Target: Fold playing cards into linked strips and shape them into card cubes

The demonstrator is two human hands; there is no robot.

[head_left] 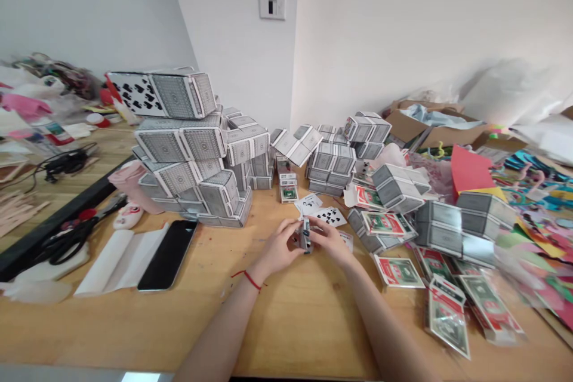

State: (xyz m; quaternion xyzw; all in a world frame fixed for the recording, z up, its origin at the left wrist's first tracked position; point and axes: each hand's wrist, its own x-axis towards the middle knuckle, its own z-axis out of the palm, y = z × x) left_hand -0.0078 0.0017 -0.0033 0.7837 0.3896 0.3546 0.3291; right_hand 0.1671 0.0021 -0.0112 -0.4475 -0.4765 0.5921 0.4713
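Observation:
Both my hands meet over the middle of the wooden table [295, 316]. My left hand [278, 249], with a red string at the wrist, and my right hand [332, 242] are each closed on a small stack of playing cards [306, 235] held on edge between them. Loose face-up cards [323, 213] lie just beyond my fingers. A tall pile of grey-patterned card blocks [192, 149] stands to the left, and more blocks [331, 161] sit behind and to the right.
A black phone [168, 255] and white folded paper [119, 259] lie at the left, with scissors [71, 236] beyond. Flattened red and green card boxes [447, 310] are strewn at the right, near coloured paper scraps [541, 233] and a cardboard box [430, 125].

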